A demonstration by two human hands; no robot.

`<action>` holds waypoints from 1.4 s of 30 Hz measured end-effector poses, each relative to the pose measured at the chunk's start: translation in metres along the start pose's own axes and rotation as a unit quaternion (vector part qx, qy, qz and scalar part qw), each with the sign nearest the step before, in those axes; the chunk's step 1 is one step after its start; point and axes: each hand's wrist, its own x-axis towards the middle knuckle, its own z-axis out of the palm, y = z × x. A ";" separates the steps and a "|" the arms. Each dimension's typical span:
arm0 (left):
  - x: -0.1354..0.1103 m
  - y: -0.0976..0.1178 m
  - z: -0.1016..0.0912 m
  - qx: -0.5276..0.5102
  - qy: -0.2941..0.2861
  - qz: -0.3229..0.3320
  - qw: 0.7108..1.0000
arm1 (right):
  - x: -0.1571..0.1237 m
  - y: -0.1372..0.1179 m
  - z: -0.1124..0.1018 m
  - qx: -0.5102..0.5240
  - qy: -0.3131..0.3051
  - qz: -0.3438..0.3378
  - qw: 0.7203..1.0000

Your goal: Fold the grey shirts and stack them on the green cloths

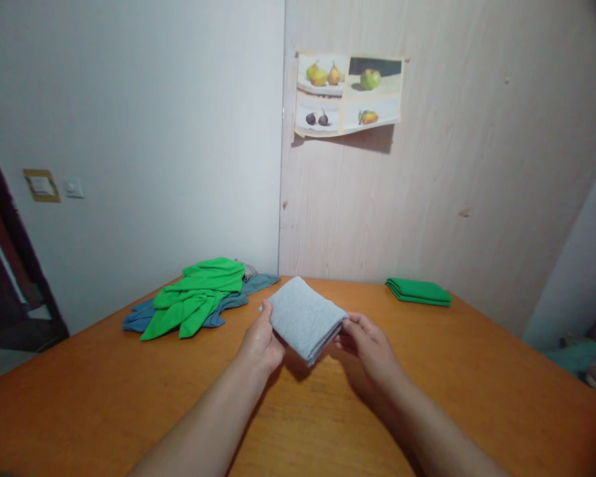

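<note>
A light grey cloth (305, 317), folded into a thick, compact packet, is held up off the table between my two hands, tilted with one corner toward me. My left hand (262, 341) grips its left side, thumb on top and the other fingers mostly hidden beneath. At the right corner, my right hand (367, 339) pinches the layered edge between thumb and fingers. Whether the cloth is a garment cannot be made out from its folded shape.
On the orange-brown wooden table (308, 424), a loose heap of bright green cloth (198, 291) and blue-grey cloth (140, 314) lies at the back left. A neatly folded green cloth (420, 291) rests at the back right. Behind stands a wall with a fruit picture sheet (347, 94).
</note>
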 end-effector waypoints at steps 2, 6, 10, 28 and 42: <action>-0.003 0.000 0.004 -0.008 0.038 0.020 0.999 | -0.006 0.001 0.006 0.083 -0.057 0.079 0.992; -0.007 -0.004 0.010 -0.004 0.046 0.039 0.998 | -0.019 0.002 0.017 0.122 -0.140 0.167 0.968; -0.004 -0.009 0.007 -0.004 0.050 0.064 0.997 | -0.022 0.003 0.019 0.113 -0.149 0.179 0.966; 0.000 -0.013 -0.007 0.096 0.040 -0.002 0.995 | 0.003 0.002 -0.019 0.150 -0.052 0.191 0.969; 0.002 -0.020 -0.021 0.360 0.049 0.049 0.930 | 0.025 0.018 -0.047 -0.039 -0.050 0.221 0.973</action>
